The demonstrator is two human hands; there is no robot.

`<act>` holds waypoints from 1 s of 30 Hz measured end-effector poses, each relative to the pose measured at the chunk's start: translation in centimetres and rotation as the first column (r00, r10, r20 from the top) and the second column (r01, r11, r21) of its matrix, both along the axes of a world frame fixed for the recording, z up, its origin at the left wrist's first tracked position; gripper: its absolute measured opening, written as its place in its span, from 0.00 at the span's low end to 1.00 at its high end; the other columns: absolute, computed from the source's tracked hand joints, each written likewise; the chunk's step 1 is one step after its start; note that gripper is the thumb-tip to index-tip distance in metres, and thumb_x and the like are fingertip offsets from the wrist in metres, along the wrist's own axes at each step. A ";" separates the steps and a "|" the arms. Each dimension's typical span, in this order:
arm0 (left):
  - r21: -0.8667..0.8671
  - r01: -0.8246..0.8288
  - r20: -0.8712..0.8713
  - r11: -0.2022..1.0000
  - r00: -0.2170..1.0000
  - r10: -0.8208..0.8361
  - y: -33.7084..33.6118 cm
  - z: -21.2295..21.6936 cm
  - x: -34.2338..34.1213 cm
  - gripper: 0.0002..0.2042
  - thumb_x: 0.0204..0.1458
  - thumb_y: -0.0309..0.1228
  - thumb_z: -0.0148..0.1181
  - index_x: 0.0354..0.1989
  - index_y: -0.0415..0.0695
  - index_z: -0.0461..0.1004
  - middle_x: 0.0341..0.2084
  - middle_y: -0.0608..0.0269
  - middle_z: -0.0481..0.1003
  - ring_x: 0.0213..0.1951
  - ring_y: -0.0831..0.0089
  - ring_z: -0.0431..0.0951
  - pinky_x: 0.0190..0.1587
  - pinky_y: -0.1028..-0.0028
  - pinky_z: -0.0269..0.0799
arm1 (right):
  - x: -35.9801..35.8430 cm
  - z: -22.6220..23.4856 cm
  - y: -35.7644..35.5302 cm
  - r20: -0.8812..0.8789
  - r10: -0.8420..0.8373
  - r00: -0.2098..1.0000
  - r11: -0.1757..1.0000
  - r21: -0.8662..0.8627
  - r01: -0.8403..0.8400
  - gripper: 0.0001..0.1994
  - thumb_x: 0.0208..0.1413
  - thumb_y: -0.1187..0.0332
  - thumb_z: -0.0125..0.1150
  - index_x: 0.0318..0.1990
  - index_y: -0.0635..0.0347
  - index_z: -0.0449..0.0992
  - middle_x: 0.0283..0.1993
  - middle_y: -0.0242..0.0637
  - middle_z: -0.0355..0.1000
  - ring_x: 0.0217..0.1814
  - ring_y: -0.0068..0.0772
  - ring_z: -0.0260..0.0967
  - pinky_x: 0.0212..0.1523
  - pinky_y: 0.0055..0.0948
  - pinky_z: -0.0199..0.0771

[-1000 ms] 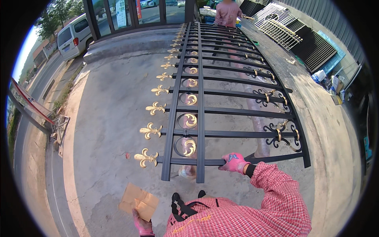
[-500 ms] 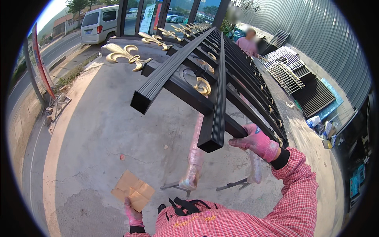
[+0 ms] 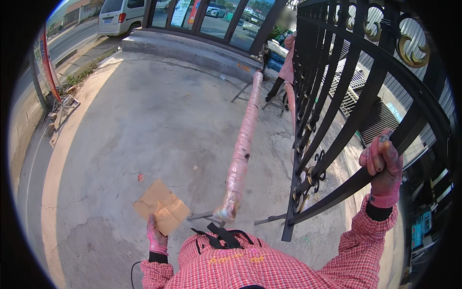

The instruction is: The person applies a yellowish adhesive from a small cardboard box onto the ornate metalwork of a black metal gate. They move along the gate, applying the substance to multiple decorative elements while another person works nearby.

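Holding the black wrought-iron fence panel (image 3: pixel 365 91) up on its edge, I have my right hand (image 3: pixel 381 166) in a pink glove wrapped tight round one of its slanting bars, fingers closed over the metal. The panel stands to my right, nearly vertical, its near corner down by the concrete floor (image 3: pixel 144 120) close to my feet. Its long axis runs away from me toward the other person (image 3: pixel 288 62) at the far end, with the gold scrollwork (image 3: pixel 411 45) up at the top. I judge this the tipping-up stage, with the panel off the two pink-wrapped support rails (image 3: pixel 243 144) lying just to its left on their metal stands. The next move calls for a firm grip and balance so the weight does not swing, and for the low corner not to scrape or slip on the concrete. My left hand (image 3: pixel 156 236), also gloved, hangs low and pinches a folded piece of brown cardboard (image 3: pixel 161 207) by its edge. Beyond the rails are a raised step (image 3: pixel 192 48), a glass shopfront (image 3: pixel 211 14) and a parked white van (image 3: pixel 118 17)
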State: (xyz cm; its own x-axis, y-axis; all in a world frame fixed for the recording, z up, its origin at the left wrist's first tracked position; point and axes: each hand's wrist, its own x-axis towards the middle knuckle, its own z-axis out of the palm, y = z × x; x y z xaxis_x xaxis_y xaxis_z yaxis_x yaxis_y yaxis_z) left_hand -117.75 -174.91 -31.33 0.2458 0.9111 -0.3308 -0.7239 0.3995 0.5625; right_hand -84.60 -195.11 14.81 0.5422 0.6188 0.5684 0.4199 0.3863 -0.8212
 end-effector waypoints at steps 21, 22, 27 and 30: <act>0.042 0.141 -0.279 0.989 0.952 -0.124 4.0 9.5 2.2 0.24 0.57 0.45 0.54 0.57 0.44 0.64 0.50 0.59 0.71 0.49 0.64 0.74 0.51 0.64 0.73 | 14.5 -23.6 -24.4 -0.601 0.291 0.745 0.652 0.694 0.305 0.09 0.59 0.63 0.54 0.30 0.56 0.67 0.16 0.22 0.54 0.14 0.16 0.48 0.27 0.22 0.64; 0.037 0.163 -0.292 0.986 0.945 -0.145 3.8 10.5 2.7 0.25 0.57 0.45 0.53 0.58 0.43 0.63 0.51 0.59 0.71 0.50 0.65 0.73 0.51 0.65 0.72 | 15.4 -26.2 -24.9 -0.648 0.286 0.706 0.629 0.683 0.371 0.10 0.58 0.62 0.55 0.29 0.56 0.68 0.17 0.22 0.55 0.14 0.16 0.50 0.25 0.22 0.64; 0.134 0.162 -0.329 0.978 0.938 -0.110 2.1 11.4 1.2 0.26 0.58 0.48 0.50 0.59 0.43 0.62 0.54 0.57 0.69 0.52 0.62 0.73 0.52 0.63 0.72 | 17.3 -38.0 -20.6 -0.960 0.132 0.245 0.614 0.273 0.740 0.11 0.53 0.59 0.58 0.24 0.51 0.67 0.17 0.21 0.59 0.15 0.19 0.57 0.26 0.26 0.72; 0.129 0.147 -0.423 0.981 0.903 -0.079 2.3 10.6 -0.3 0.26 0.56 0.48 0.52 0.58 0.45 0.64 0.52 0.61 0.71 0.50 0.64 0.73 0.52 0.64 0.73 | 18.3 -43.8 -18.0 -0.992 0.129 -0.002 0.598 0.076 0.798 0.12 0.51 0.58 0.59 0.22 0.49 0.66 0.15 0.21 0.59 0.15 0.21 0.58 0.25 0.26 0.70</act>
